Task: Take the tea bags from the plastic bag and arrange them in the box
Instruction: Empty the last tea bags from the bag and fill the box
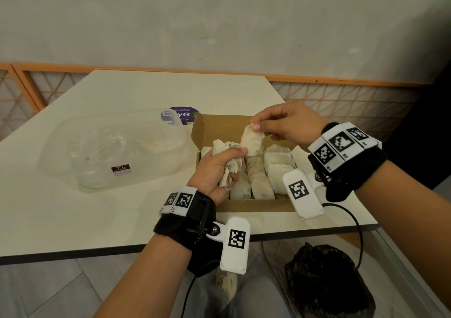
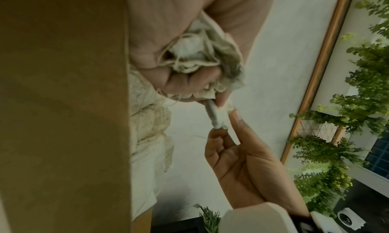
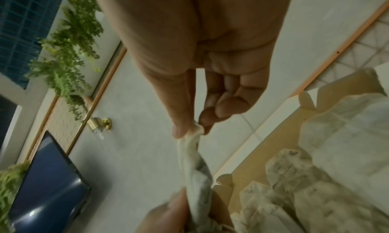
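Observation:
An open cardboard box (image 1: pixel 244 206) sits near the table's front edge with several pale tea bags (image 1: pixel 275 168) lying in rows inside. Over the box's left side my left hand (image 1: pixel 217 168) grips a crumpled bunch of tea bags (image 1: pixel 231 166) (image 2: pixel 195 57). My right hand (image 1: pixel 275 127) pinches the top of a single tea bag (image 1: pixel 252 139) (image 3: pixel 193 156) between thumb and fingertips, lifting it up out of that bunch. The clear plastic bag (image 1: pixel 109 147) lies slack on the table to the left of the box.
A purple round sticker or lid (image 1: pixel 181 115) lies behind the box. A black bag (image 1: pixel 324 286) sits on the floor below the table's front edge. An orange lattice railing (image 1: pixel 341 93) runs behind the table, against a grey wall.

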